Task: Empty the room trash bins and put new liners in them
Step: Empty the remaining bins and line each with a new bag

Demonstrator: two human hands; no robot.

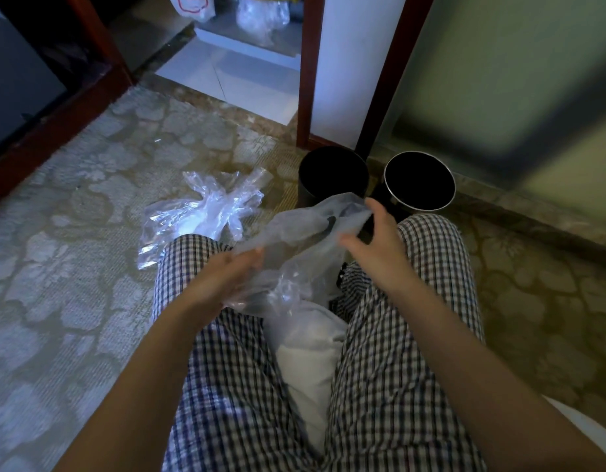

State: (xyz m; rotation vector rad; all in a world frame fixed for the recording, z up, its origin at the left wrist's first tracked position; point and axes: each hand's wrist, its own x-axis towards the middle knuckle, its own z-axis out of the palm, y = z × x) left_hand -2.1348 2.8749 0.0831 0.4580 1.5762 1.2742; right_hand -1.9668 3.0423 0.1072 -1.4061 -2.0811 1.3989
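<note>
A clear liner (294,240) stretches between both hands. The left hand (231,277) pinches its lower fold and the right hand (373,233) pinches its top edge, just before a black bin (332,175) (a second bin (419,180) stands beside it) on patterned carpet (73,267).

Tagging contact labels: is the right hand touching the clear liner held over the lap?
Touching. The head view shows the right hand with its fingers curled onto the upper edge of the clear liner, with no gap between them.
</note>
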